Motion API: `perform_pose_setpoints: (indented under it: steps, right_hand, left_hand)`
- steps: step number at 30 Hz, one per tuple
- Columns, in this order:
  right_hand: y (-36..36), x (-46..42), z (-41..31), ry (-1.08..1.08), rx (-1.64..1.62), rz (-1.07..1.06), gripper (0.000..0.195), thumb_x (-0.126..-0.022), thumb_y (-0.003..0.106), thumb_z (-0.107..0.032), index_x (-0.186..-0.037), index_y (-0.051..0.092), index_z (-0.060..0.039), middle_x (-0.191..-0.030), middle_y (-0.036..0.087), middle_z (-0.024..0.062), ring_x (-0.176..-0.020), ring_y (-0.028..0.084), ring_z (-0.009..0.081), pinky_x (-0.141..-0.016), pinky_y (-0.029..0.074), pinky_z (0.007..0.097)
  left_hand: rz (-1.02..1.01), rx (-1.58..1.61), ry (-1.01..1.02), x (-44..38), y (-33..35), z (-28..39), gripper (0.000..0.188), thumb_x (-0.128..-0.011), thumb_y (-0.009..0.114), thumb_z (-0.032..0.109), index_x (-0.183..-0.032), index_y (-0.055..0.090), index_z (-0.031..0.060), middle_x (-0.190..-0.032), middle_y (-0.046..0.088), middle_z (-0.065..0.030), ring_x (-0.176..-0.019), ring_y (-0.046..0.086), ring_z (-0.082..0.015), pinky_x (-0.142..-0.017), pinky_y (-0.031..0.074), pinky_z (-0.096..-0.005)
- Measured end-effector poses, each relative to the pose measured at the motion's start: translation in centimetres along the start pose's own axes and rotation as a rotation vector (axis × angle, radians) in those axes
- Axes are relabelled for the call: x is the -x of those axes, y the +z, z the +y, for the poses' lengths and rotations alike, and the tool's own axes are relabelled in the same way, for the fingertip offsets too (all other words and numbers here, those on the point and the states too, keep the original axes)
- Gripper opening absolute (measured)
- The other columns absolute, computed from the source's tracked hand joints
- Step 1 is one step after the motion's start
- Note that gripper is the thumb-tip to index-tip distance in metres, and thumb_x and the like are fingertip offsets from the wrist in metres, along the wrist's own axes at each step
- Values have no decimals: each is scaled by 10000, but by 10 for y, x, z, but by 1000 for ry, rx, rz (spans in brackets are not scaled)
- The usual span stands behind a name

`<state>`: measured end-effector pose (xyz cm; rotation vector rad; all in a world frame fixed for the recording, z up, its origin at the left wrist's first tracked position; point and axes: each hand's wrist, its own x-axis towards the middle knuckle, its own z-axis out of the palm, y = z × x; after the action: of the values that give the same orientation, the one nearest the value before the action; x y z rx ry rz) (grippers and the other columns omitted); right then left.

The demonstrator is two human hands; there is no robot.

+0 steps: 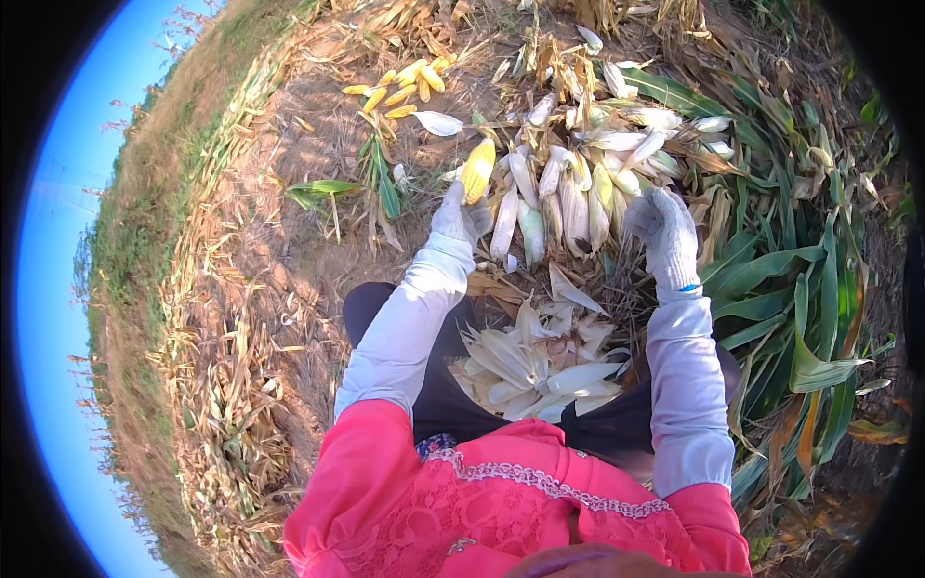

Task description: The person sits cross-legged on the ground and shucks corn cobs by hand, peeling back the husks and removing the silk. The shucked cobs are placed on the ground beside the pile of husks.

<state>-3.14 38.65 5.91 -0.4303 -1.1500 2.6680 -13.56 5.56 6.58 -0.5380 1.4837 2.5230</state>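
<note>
My left hand, in a pale knitted work glove, grips the base of a bare yellow ear of corn that points away from me. My right hand, gloved alike, hangs at the right edge of a pile of ears in their husks. Its fingers are curled; nothing shows in it, but the palm is hidden. Several pale husked-in ears lie side by side between the two hands. Stripped husks are heaped on the ground between my bent legs.
Several bare yellow ears lie grouped at the far left, with an ear-shaped pale husk close by. Long green corn leaves and stalks spread along my right side. A band of dry husks and leaves runs along the left.
</note>
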Motion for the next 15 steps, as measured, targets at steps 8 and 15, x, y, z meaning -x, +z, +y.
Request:
perform_pose_setpoints:
  steps: [8,15]
  right_hand:
    - [2,-3,2,9,28,25,230,-1017,590,-248,-1120,643,-49,-923,711,91,-792,712,239,-761,599,381]
    - [-2,5,0,-8,37,11,256,-1024,575,-235,-1161,644,-30,-973,728,125,-867,727,269,-801,606,419]
  left_hand:
    - [-14,-123,58,-37,-3,-5,232,-959,688,290,-1072,658,90,-852,647,-71,-658,594,-197,-550,508,-323]
    - [151,-414,-325,-36,-92,-150,124,-941,671,169,-1019,619,87,-741,664,-64,-499,626,-190,-414,524,-338]
